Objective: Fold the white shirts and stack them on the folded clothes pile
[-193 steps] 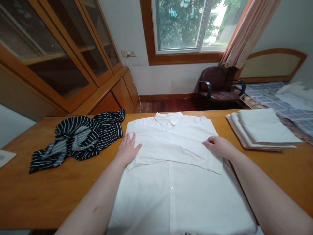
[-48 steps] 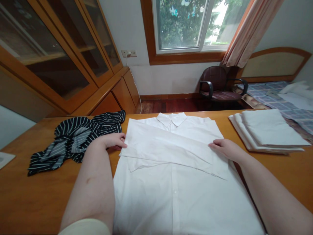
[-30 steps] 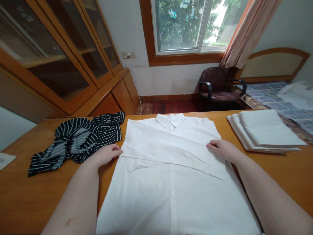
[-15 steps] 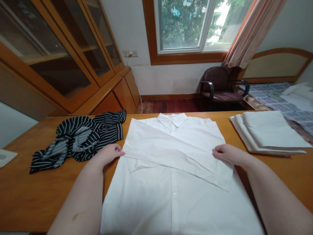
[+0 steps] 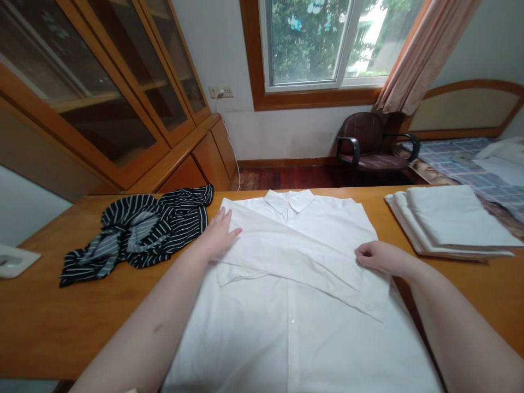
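Note:
A white button-up shirt (image 5: 254,327) lies front up on the wooden table (image 5: 135,305), its collar at the far edge. One sleeve is laid slantwise across the chest toward the right; the other sleeve's cuff shows partly beneath it. My left hand (image 5: 219,234) rests open on the shirt near the left shoulder, fingers stretched out. On the right side, my right hand (image 5: 370,255) is closed, pinching the shirt's edge near the underarm.
A crumpled black-and-white striped garment (image 5: 143,229) lies at the left of the table. Folded white cloths (image 5: 450,218) are stacked at the right. Behind stand a glass-doored cabinet (image 5: 164,142), an armchair (image 5: 364,136) and a bed (image 5: 462,153).
My left hand has let go of the shirt's left edge and moved up and inward onto the cloth, its fingers now spread. My right hand keeps its place and pinch.

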`<state>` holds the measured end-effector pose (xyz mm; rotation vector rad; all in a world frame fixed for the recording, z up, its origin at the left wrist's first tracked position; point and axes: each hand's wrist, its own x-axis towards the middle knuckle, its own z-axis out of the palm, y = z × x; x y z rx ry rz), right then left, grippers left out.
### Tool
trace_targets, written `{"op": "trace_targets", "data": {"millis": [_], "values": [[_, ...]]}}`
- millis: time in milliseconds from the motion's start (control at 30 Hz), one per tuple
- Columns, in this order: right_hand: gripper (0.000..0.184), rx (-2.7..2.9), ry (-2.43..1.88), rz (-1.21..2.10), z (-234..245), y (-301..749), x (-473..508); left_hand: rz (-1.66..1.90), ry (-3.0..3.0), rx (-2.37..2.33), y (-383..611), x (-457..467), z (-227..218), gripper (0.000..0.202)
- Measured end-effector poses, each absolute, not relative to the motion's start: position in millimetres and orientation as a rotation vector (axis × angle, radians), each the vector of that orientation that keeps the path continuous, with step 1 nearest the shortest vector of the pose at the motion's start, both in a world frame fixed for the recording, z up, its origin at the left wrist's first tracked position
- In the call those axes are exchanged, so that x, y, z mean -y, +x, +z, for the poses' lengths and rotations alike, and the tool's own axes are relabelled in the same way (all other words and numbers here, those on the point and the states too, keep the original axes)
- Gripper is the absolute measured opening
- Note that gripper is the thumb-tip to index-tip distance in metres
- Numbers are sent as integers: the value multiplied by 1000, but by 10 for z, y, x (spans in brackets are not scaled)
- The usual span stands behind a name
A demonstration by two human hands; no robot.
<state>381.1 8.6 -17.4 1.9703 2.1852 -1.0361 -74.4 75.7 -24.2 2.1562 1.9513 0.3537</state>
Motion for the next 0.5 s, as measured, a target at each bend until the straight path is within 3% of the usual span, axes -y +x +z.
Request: {"op": "trace_targets", "data": {"millis": [133,300,500], "values": [[19,-2173,1955,-1020,-150,3798,-83,55,2121,-2095,-434,-844,-474,74],[19,-2169,1957,-1022,-146,3799,-83,0,2226,-2147,-391,-878,-509,73],[18,-2166,1962,-1005,-187,3820,-93,338,2043,-2172,-675,-1286,-158,40]]}}
